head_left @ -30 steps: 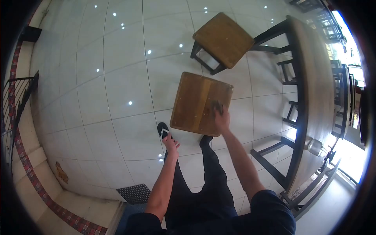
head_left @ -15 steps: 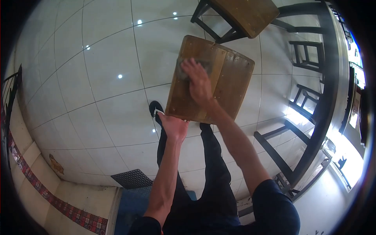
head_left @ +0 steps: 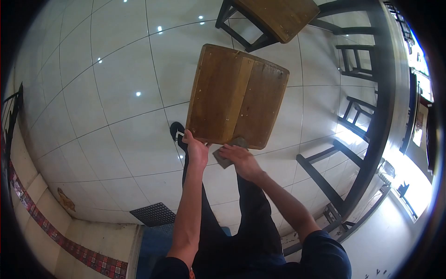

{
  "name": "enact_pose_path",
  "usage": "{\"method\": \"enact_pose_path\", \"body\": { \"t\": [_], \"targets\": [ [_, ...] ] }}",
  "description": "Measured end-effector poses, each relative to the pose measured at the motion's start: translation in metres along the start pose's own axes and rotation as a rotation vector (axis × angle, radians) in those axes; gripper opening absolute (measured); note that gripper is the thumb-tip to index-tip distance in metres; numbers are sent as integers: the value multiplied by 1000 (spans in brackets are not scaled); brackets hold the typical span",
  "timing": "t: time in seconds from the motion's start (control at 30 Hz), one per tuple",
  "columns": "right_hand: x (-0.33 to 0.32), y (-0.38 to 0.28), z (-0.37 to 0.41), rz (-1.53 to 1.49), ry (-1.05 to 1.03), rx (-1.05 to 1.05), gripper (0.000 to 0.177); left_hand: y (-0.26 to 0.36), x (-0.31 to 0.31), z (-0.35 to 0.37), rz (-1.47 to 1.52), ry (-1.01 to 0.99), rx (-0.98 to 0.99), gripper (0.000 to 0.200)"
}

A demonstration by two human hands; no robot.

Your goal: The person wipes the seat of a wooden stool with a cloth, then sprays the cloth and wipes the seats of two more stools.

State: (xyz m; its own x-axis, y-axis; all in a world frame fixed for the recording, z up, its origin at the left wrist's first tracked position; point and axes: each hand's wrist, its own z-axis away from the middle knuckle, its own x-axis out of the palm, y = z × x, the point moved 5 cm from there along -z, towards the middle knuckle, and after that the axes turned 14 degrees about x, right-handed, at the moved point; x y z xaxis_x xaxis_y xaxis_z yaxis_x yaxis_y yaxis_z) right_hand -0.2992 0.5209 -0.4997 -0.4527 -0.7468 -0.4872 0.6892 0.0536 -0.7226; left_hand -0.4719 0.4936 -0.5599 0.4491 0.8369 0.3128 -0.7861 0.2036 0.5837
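A wooden stool (head_left: 218,93) stands before me, its brown seat made of joined boards with small pale spots; the legs are hidden beneath. My left hand (head_left: 197,151) grips the near left corner, thumb up at the edge and fingers wrapped under it. At the near edge, right of centre, my right hand (head_left: 241,160) is closed on a folded grey-brown cloth (head_left: 224,159). Part of that cloth lies over the seat's edge and part hangs past it toward me.
Another stool (head_left: 278,16) stands just beyond, with a dark-framed table (head_left: 383,107) along the right. More dark stools (head_left: 357,60) are tucked by it. Pale tiles (head_left: 116,121) cover the floor. A black perforated mat (head_left: 153,215) lies at lower left, near a patterned wall strip (head_left: 60,235).
My right hand has come from the far left part of the seat down to its near edge, bringing the cloth along. My left hand still holds the near left corner.
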Motion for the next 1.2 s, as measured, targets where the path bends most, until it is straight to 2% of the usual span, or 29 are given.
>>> {"method": "enact_pose_path", "body": {
  "t": [0.03, 0.1, 0.13, 0.17, 0.2, 0.23, 0.27, 0.33, 0.37, 0.43, 0.53, 0.63, 0.73, 0.9, 0.93, 1.0, 1.07, 1.1, 1.13, 1.17, 1.2],
  "targets": [
    [-13, 5, 2, -32, -75, 87, 56, -5, 1, -2, 6, 0, -1, 64],
    [-52, 23, -2, -240, 78, 395, 48, -10, -4, -5, 29, 58, 31, 56],
    [-67, 55, -6, -440, 246, 609, 33, -9, -3, -5, 31, 71, 35, 56],
    [-103, 50, -30, -479, 369, 634, 28, -9, -1, -6, 8, 139, 20, 57],
    [-134, 50, -54, -525, 542, 517, 31, -9, -1, -5, -13, 201, 4, 57],
    [-166, 41, -80, -381, 593, 467, 33, -8, 0, -4, -10, 201, 5, 57],
    [-187, 24, -102, -221, 679, 301, 40, -8, 1, -4, -16, 205, 17, 58],
    [-206, 13, -149, 9, 768, 172, 53, -9, 3, -6, -21, 203, 27, 58],
    [-202, 16, -165, 10, 769, 176, 53, -9, 2, -7, -42, 215, 2, 59],
    [-177, 15, -184, 156, 803, -35, 59, -9, 1, -5, -68, 227, -26, 61],
    [-130, 11, -161, 53, 749, -69, 64, -7, 5, -4, -39, 225, -55, 63],
    [-89, -9, -112, 65, 585, -23, 67, -7, 3, -6, -8, 146, -61, 65],
    [-43, 3, -64, 41, 448, 12, 67, -8, 5, -8, -15, 85, -71, 63],
    [4, 7, 9, -25, 264, 94, 63, -29, -10, -20, -11, 214, -10, 60],
    [0, 5, 15, -23, 265, 93, 63, -19, 0, -15, -10, 213, -10, 60],
    [-12, 11, 27, -122, 134, 138, 61, -3, 12, -3, -106, 312, -37, 60],
    [-34, 42, 24, -248, 140, 517, 51, -5, 11, -3, -122, 308, -40, 60],
    [-54, 71, 14, -138, 253, 602, 40, -6, 9, -4, -134, 306, -41, 60],
    [-95, 58, -4, -311, 443, 584, 34, -7, 7, -5, -138, 302, -43, 60],
    [-132, 62, -28, -202, 636, 455, 39, -10, 5, -7, -137, 301, -35, 59],
    [-164, 73, -54, -262, 682, 392, 43, -11, 4, -8, -136, 302, -27, 59]
  ]
}}
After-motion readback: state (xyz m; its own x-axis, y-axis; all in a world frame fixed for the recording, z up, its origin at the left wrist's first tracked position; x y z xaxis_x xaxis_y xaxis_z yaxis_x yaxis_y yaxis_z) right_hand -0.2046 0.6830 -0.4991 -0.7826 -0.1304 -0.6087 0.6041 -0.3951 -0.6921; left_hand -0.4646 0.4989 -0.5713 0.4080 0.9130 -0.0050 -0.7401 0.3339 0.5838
